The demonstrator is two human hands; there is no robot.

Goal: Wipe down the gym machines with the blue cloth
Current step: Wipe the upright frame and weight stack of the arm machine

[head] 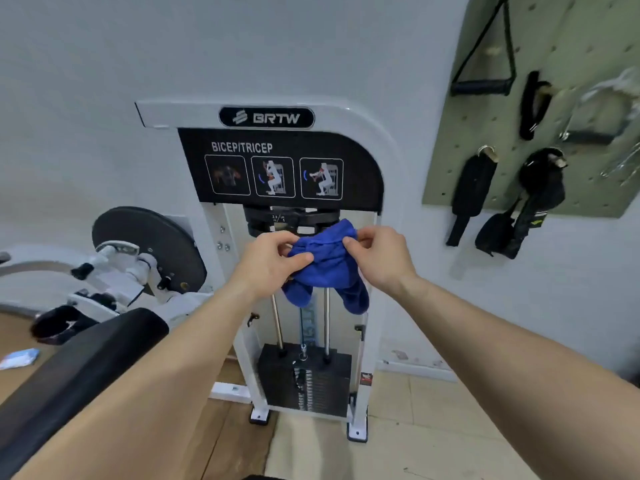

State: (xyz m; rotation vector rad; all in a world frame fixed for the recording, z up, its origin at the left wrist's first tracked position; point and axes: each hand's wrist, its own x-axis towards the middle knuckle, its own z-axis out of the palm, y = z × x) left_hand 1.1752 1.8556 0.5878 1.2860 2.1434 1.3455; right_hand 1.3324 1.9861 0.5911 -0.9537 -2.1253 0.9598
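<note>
Left hand point(273, 261) and right hand point(377, 258) pinch bunched blue cloth point(325, 268) before bicep/tricep machine point(277, 168); pegboard point(540, 109) attachments blurred, probably straps.

Item count: gym corner, one machine.
One blue cloth point(325, 268); two hands, left point(273, 259) and right point(379, 256); one bicep/tricep machine point(277, 147) with three instruction pictograms point(273, 176), two guide rods point(326, 323), one weight stack point(304, 382); one green pegboard point(561, 36).

A green pegboard point(568, 109) on the wall holds black cable handles point(483, 86) and straps point(472, 188).
</note>
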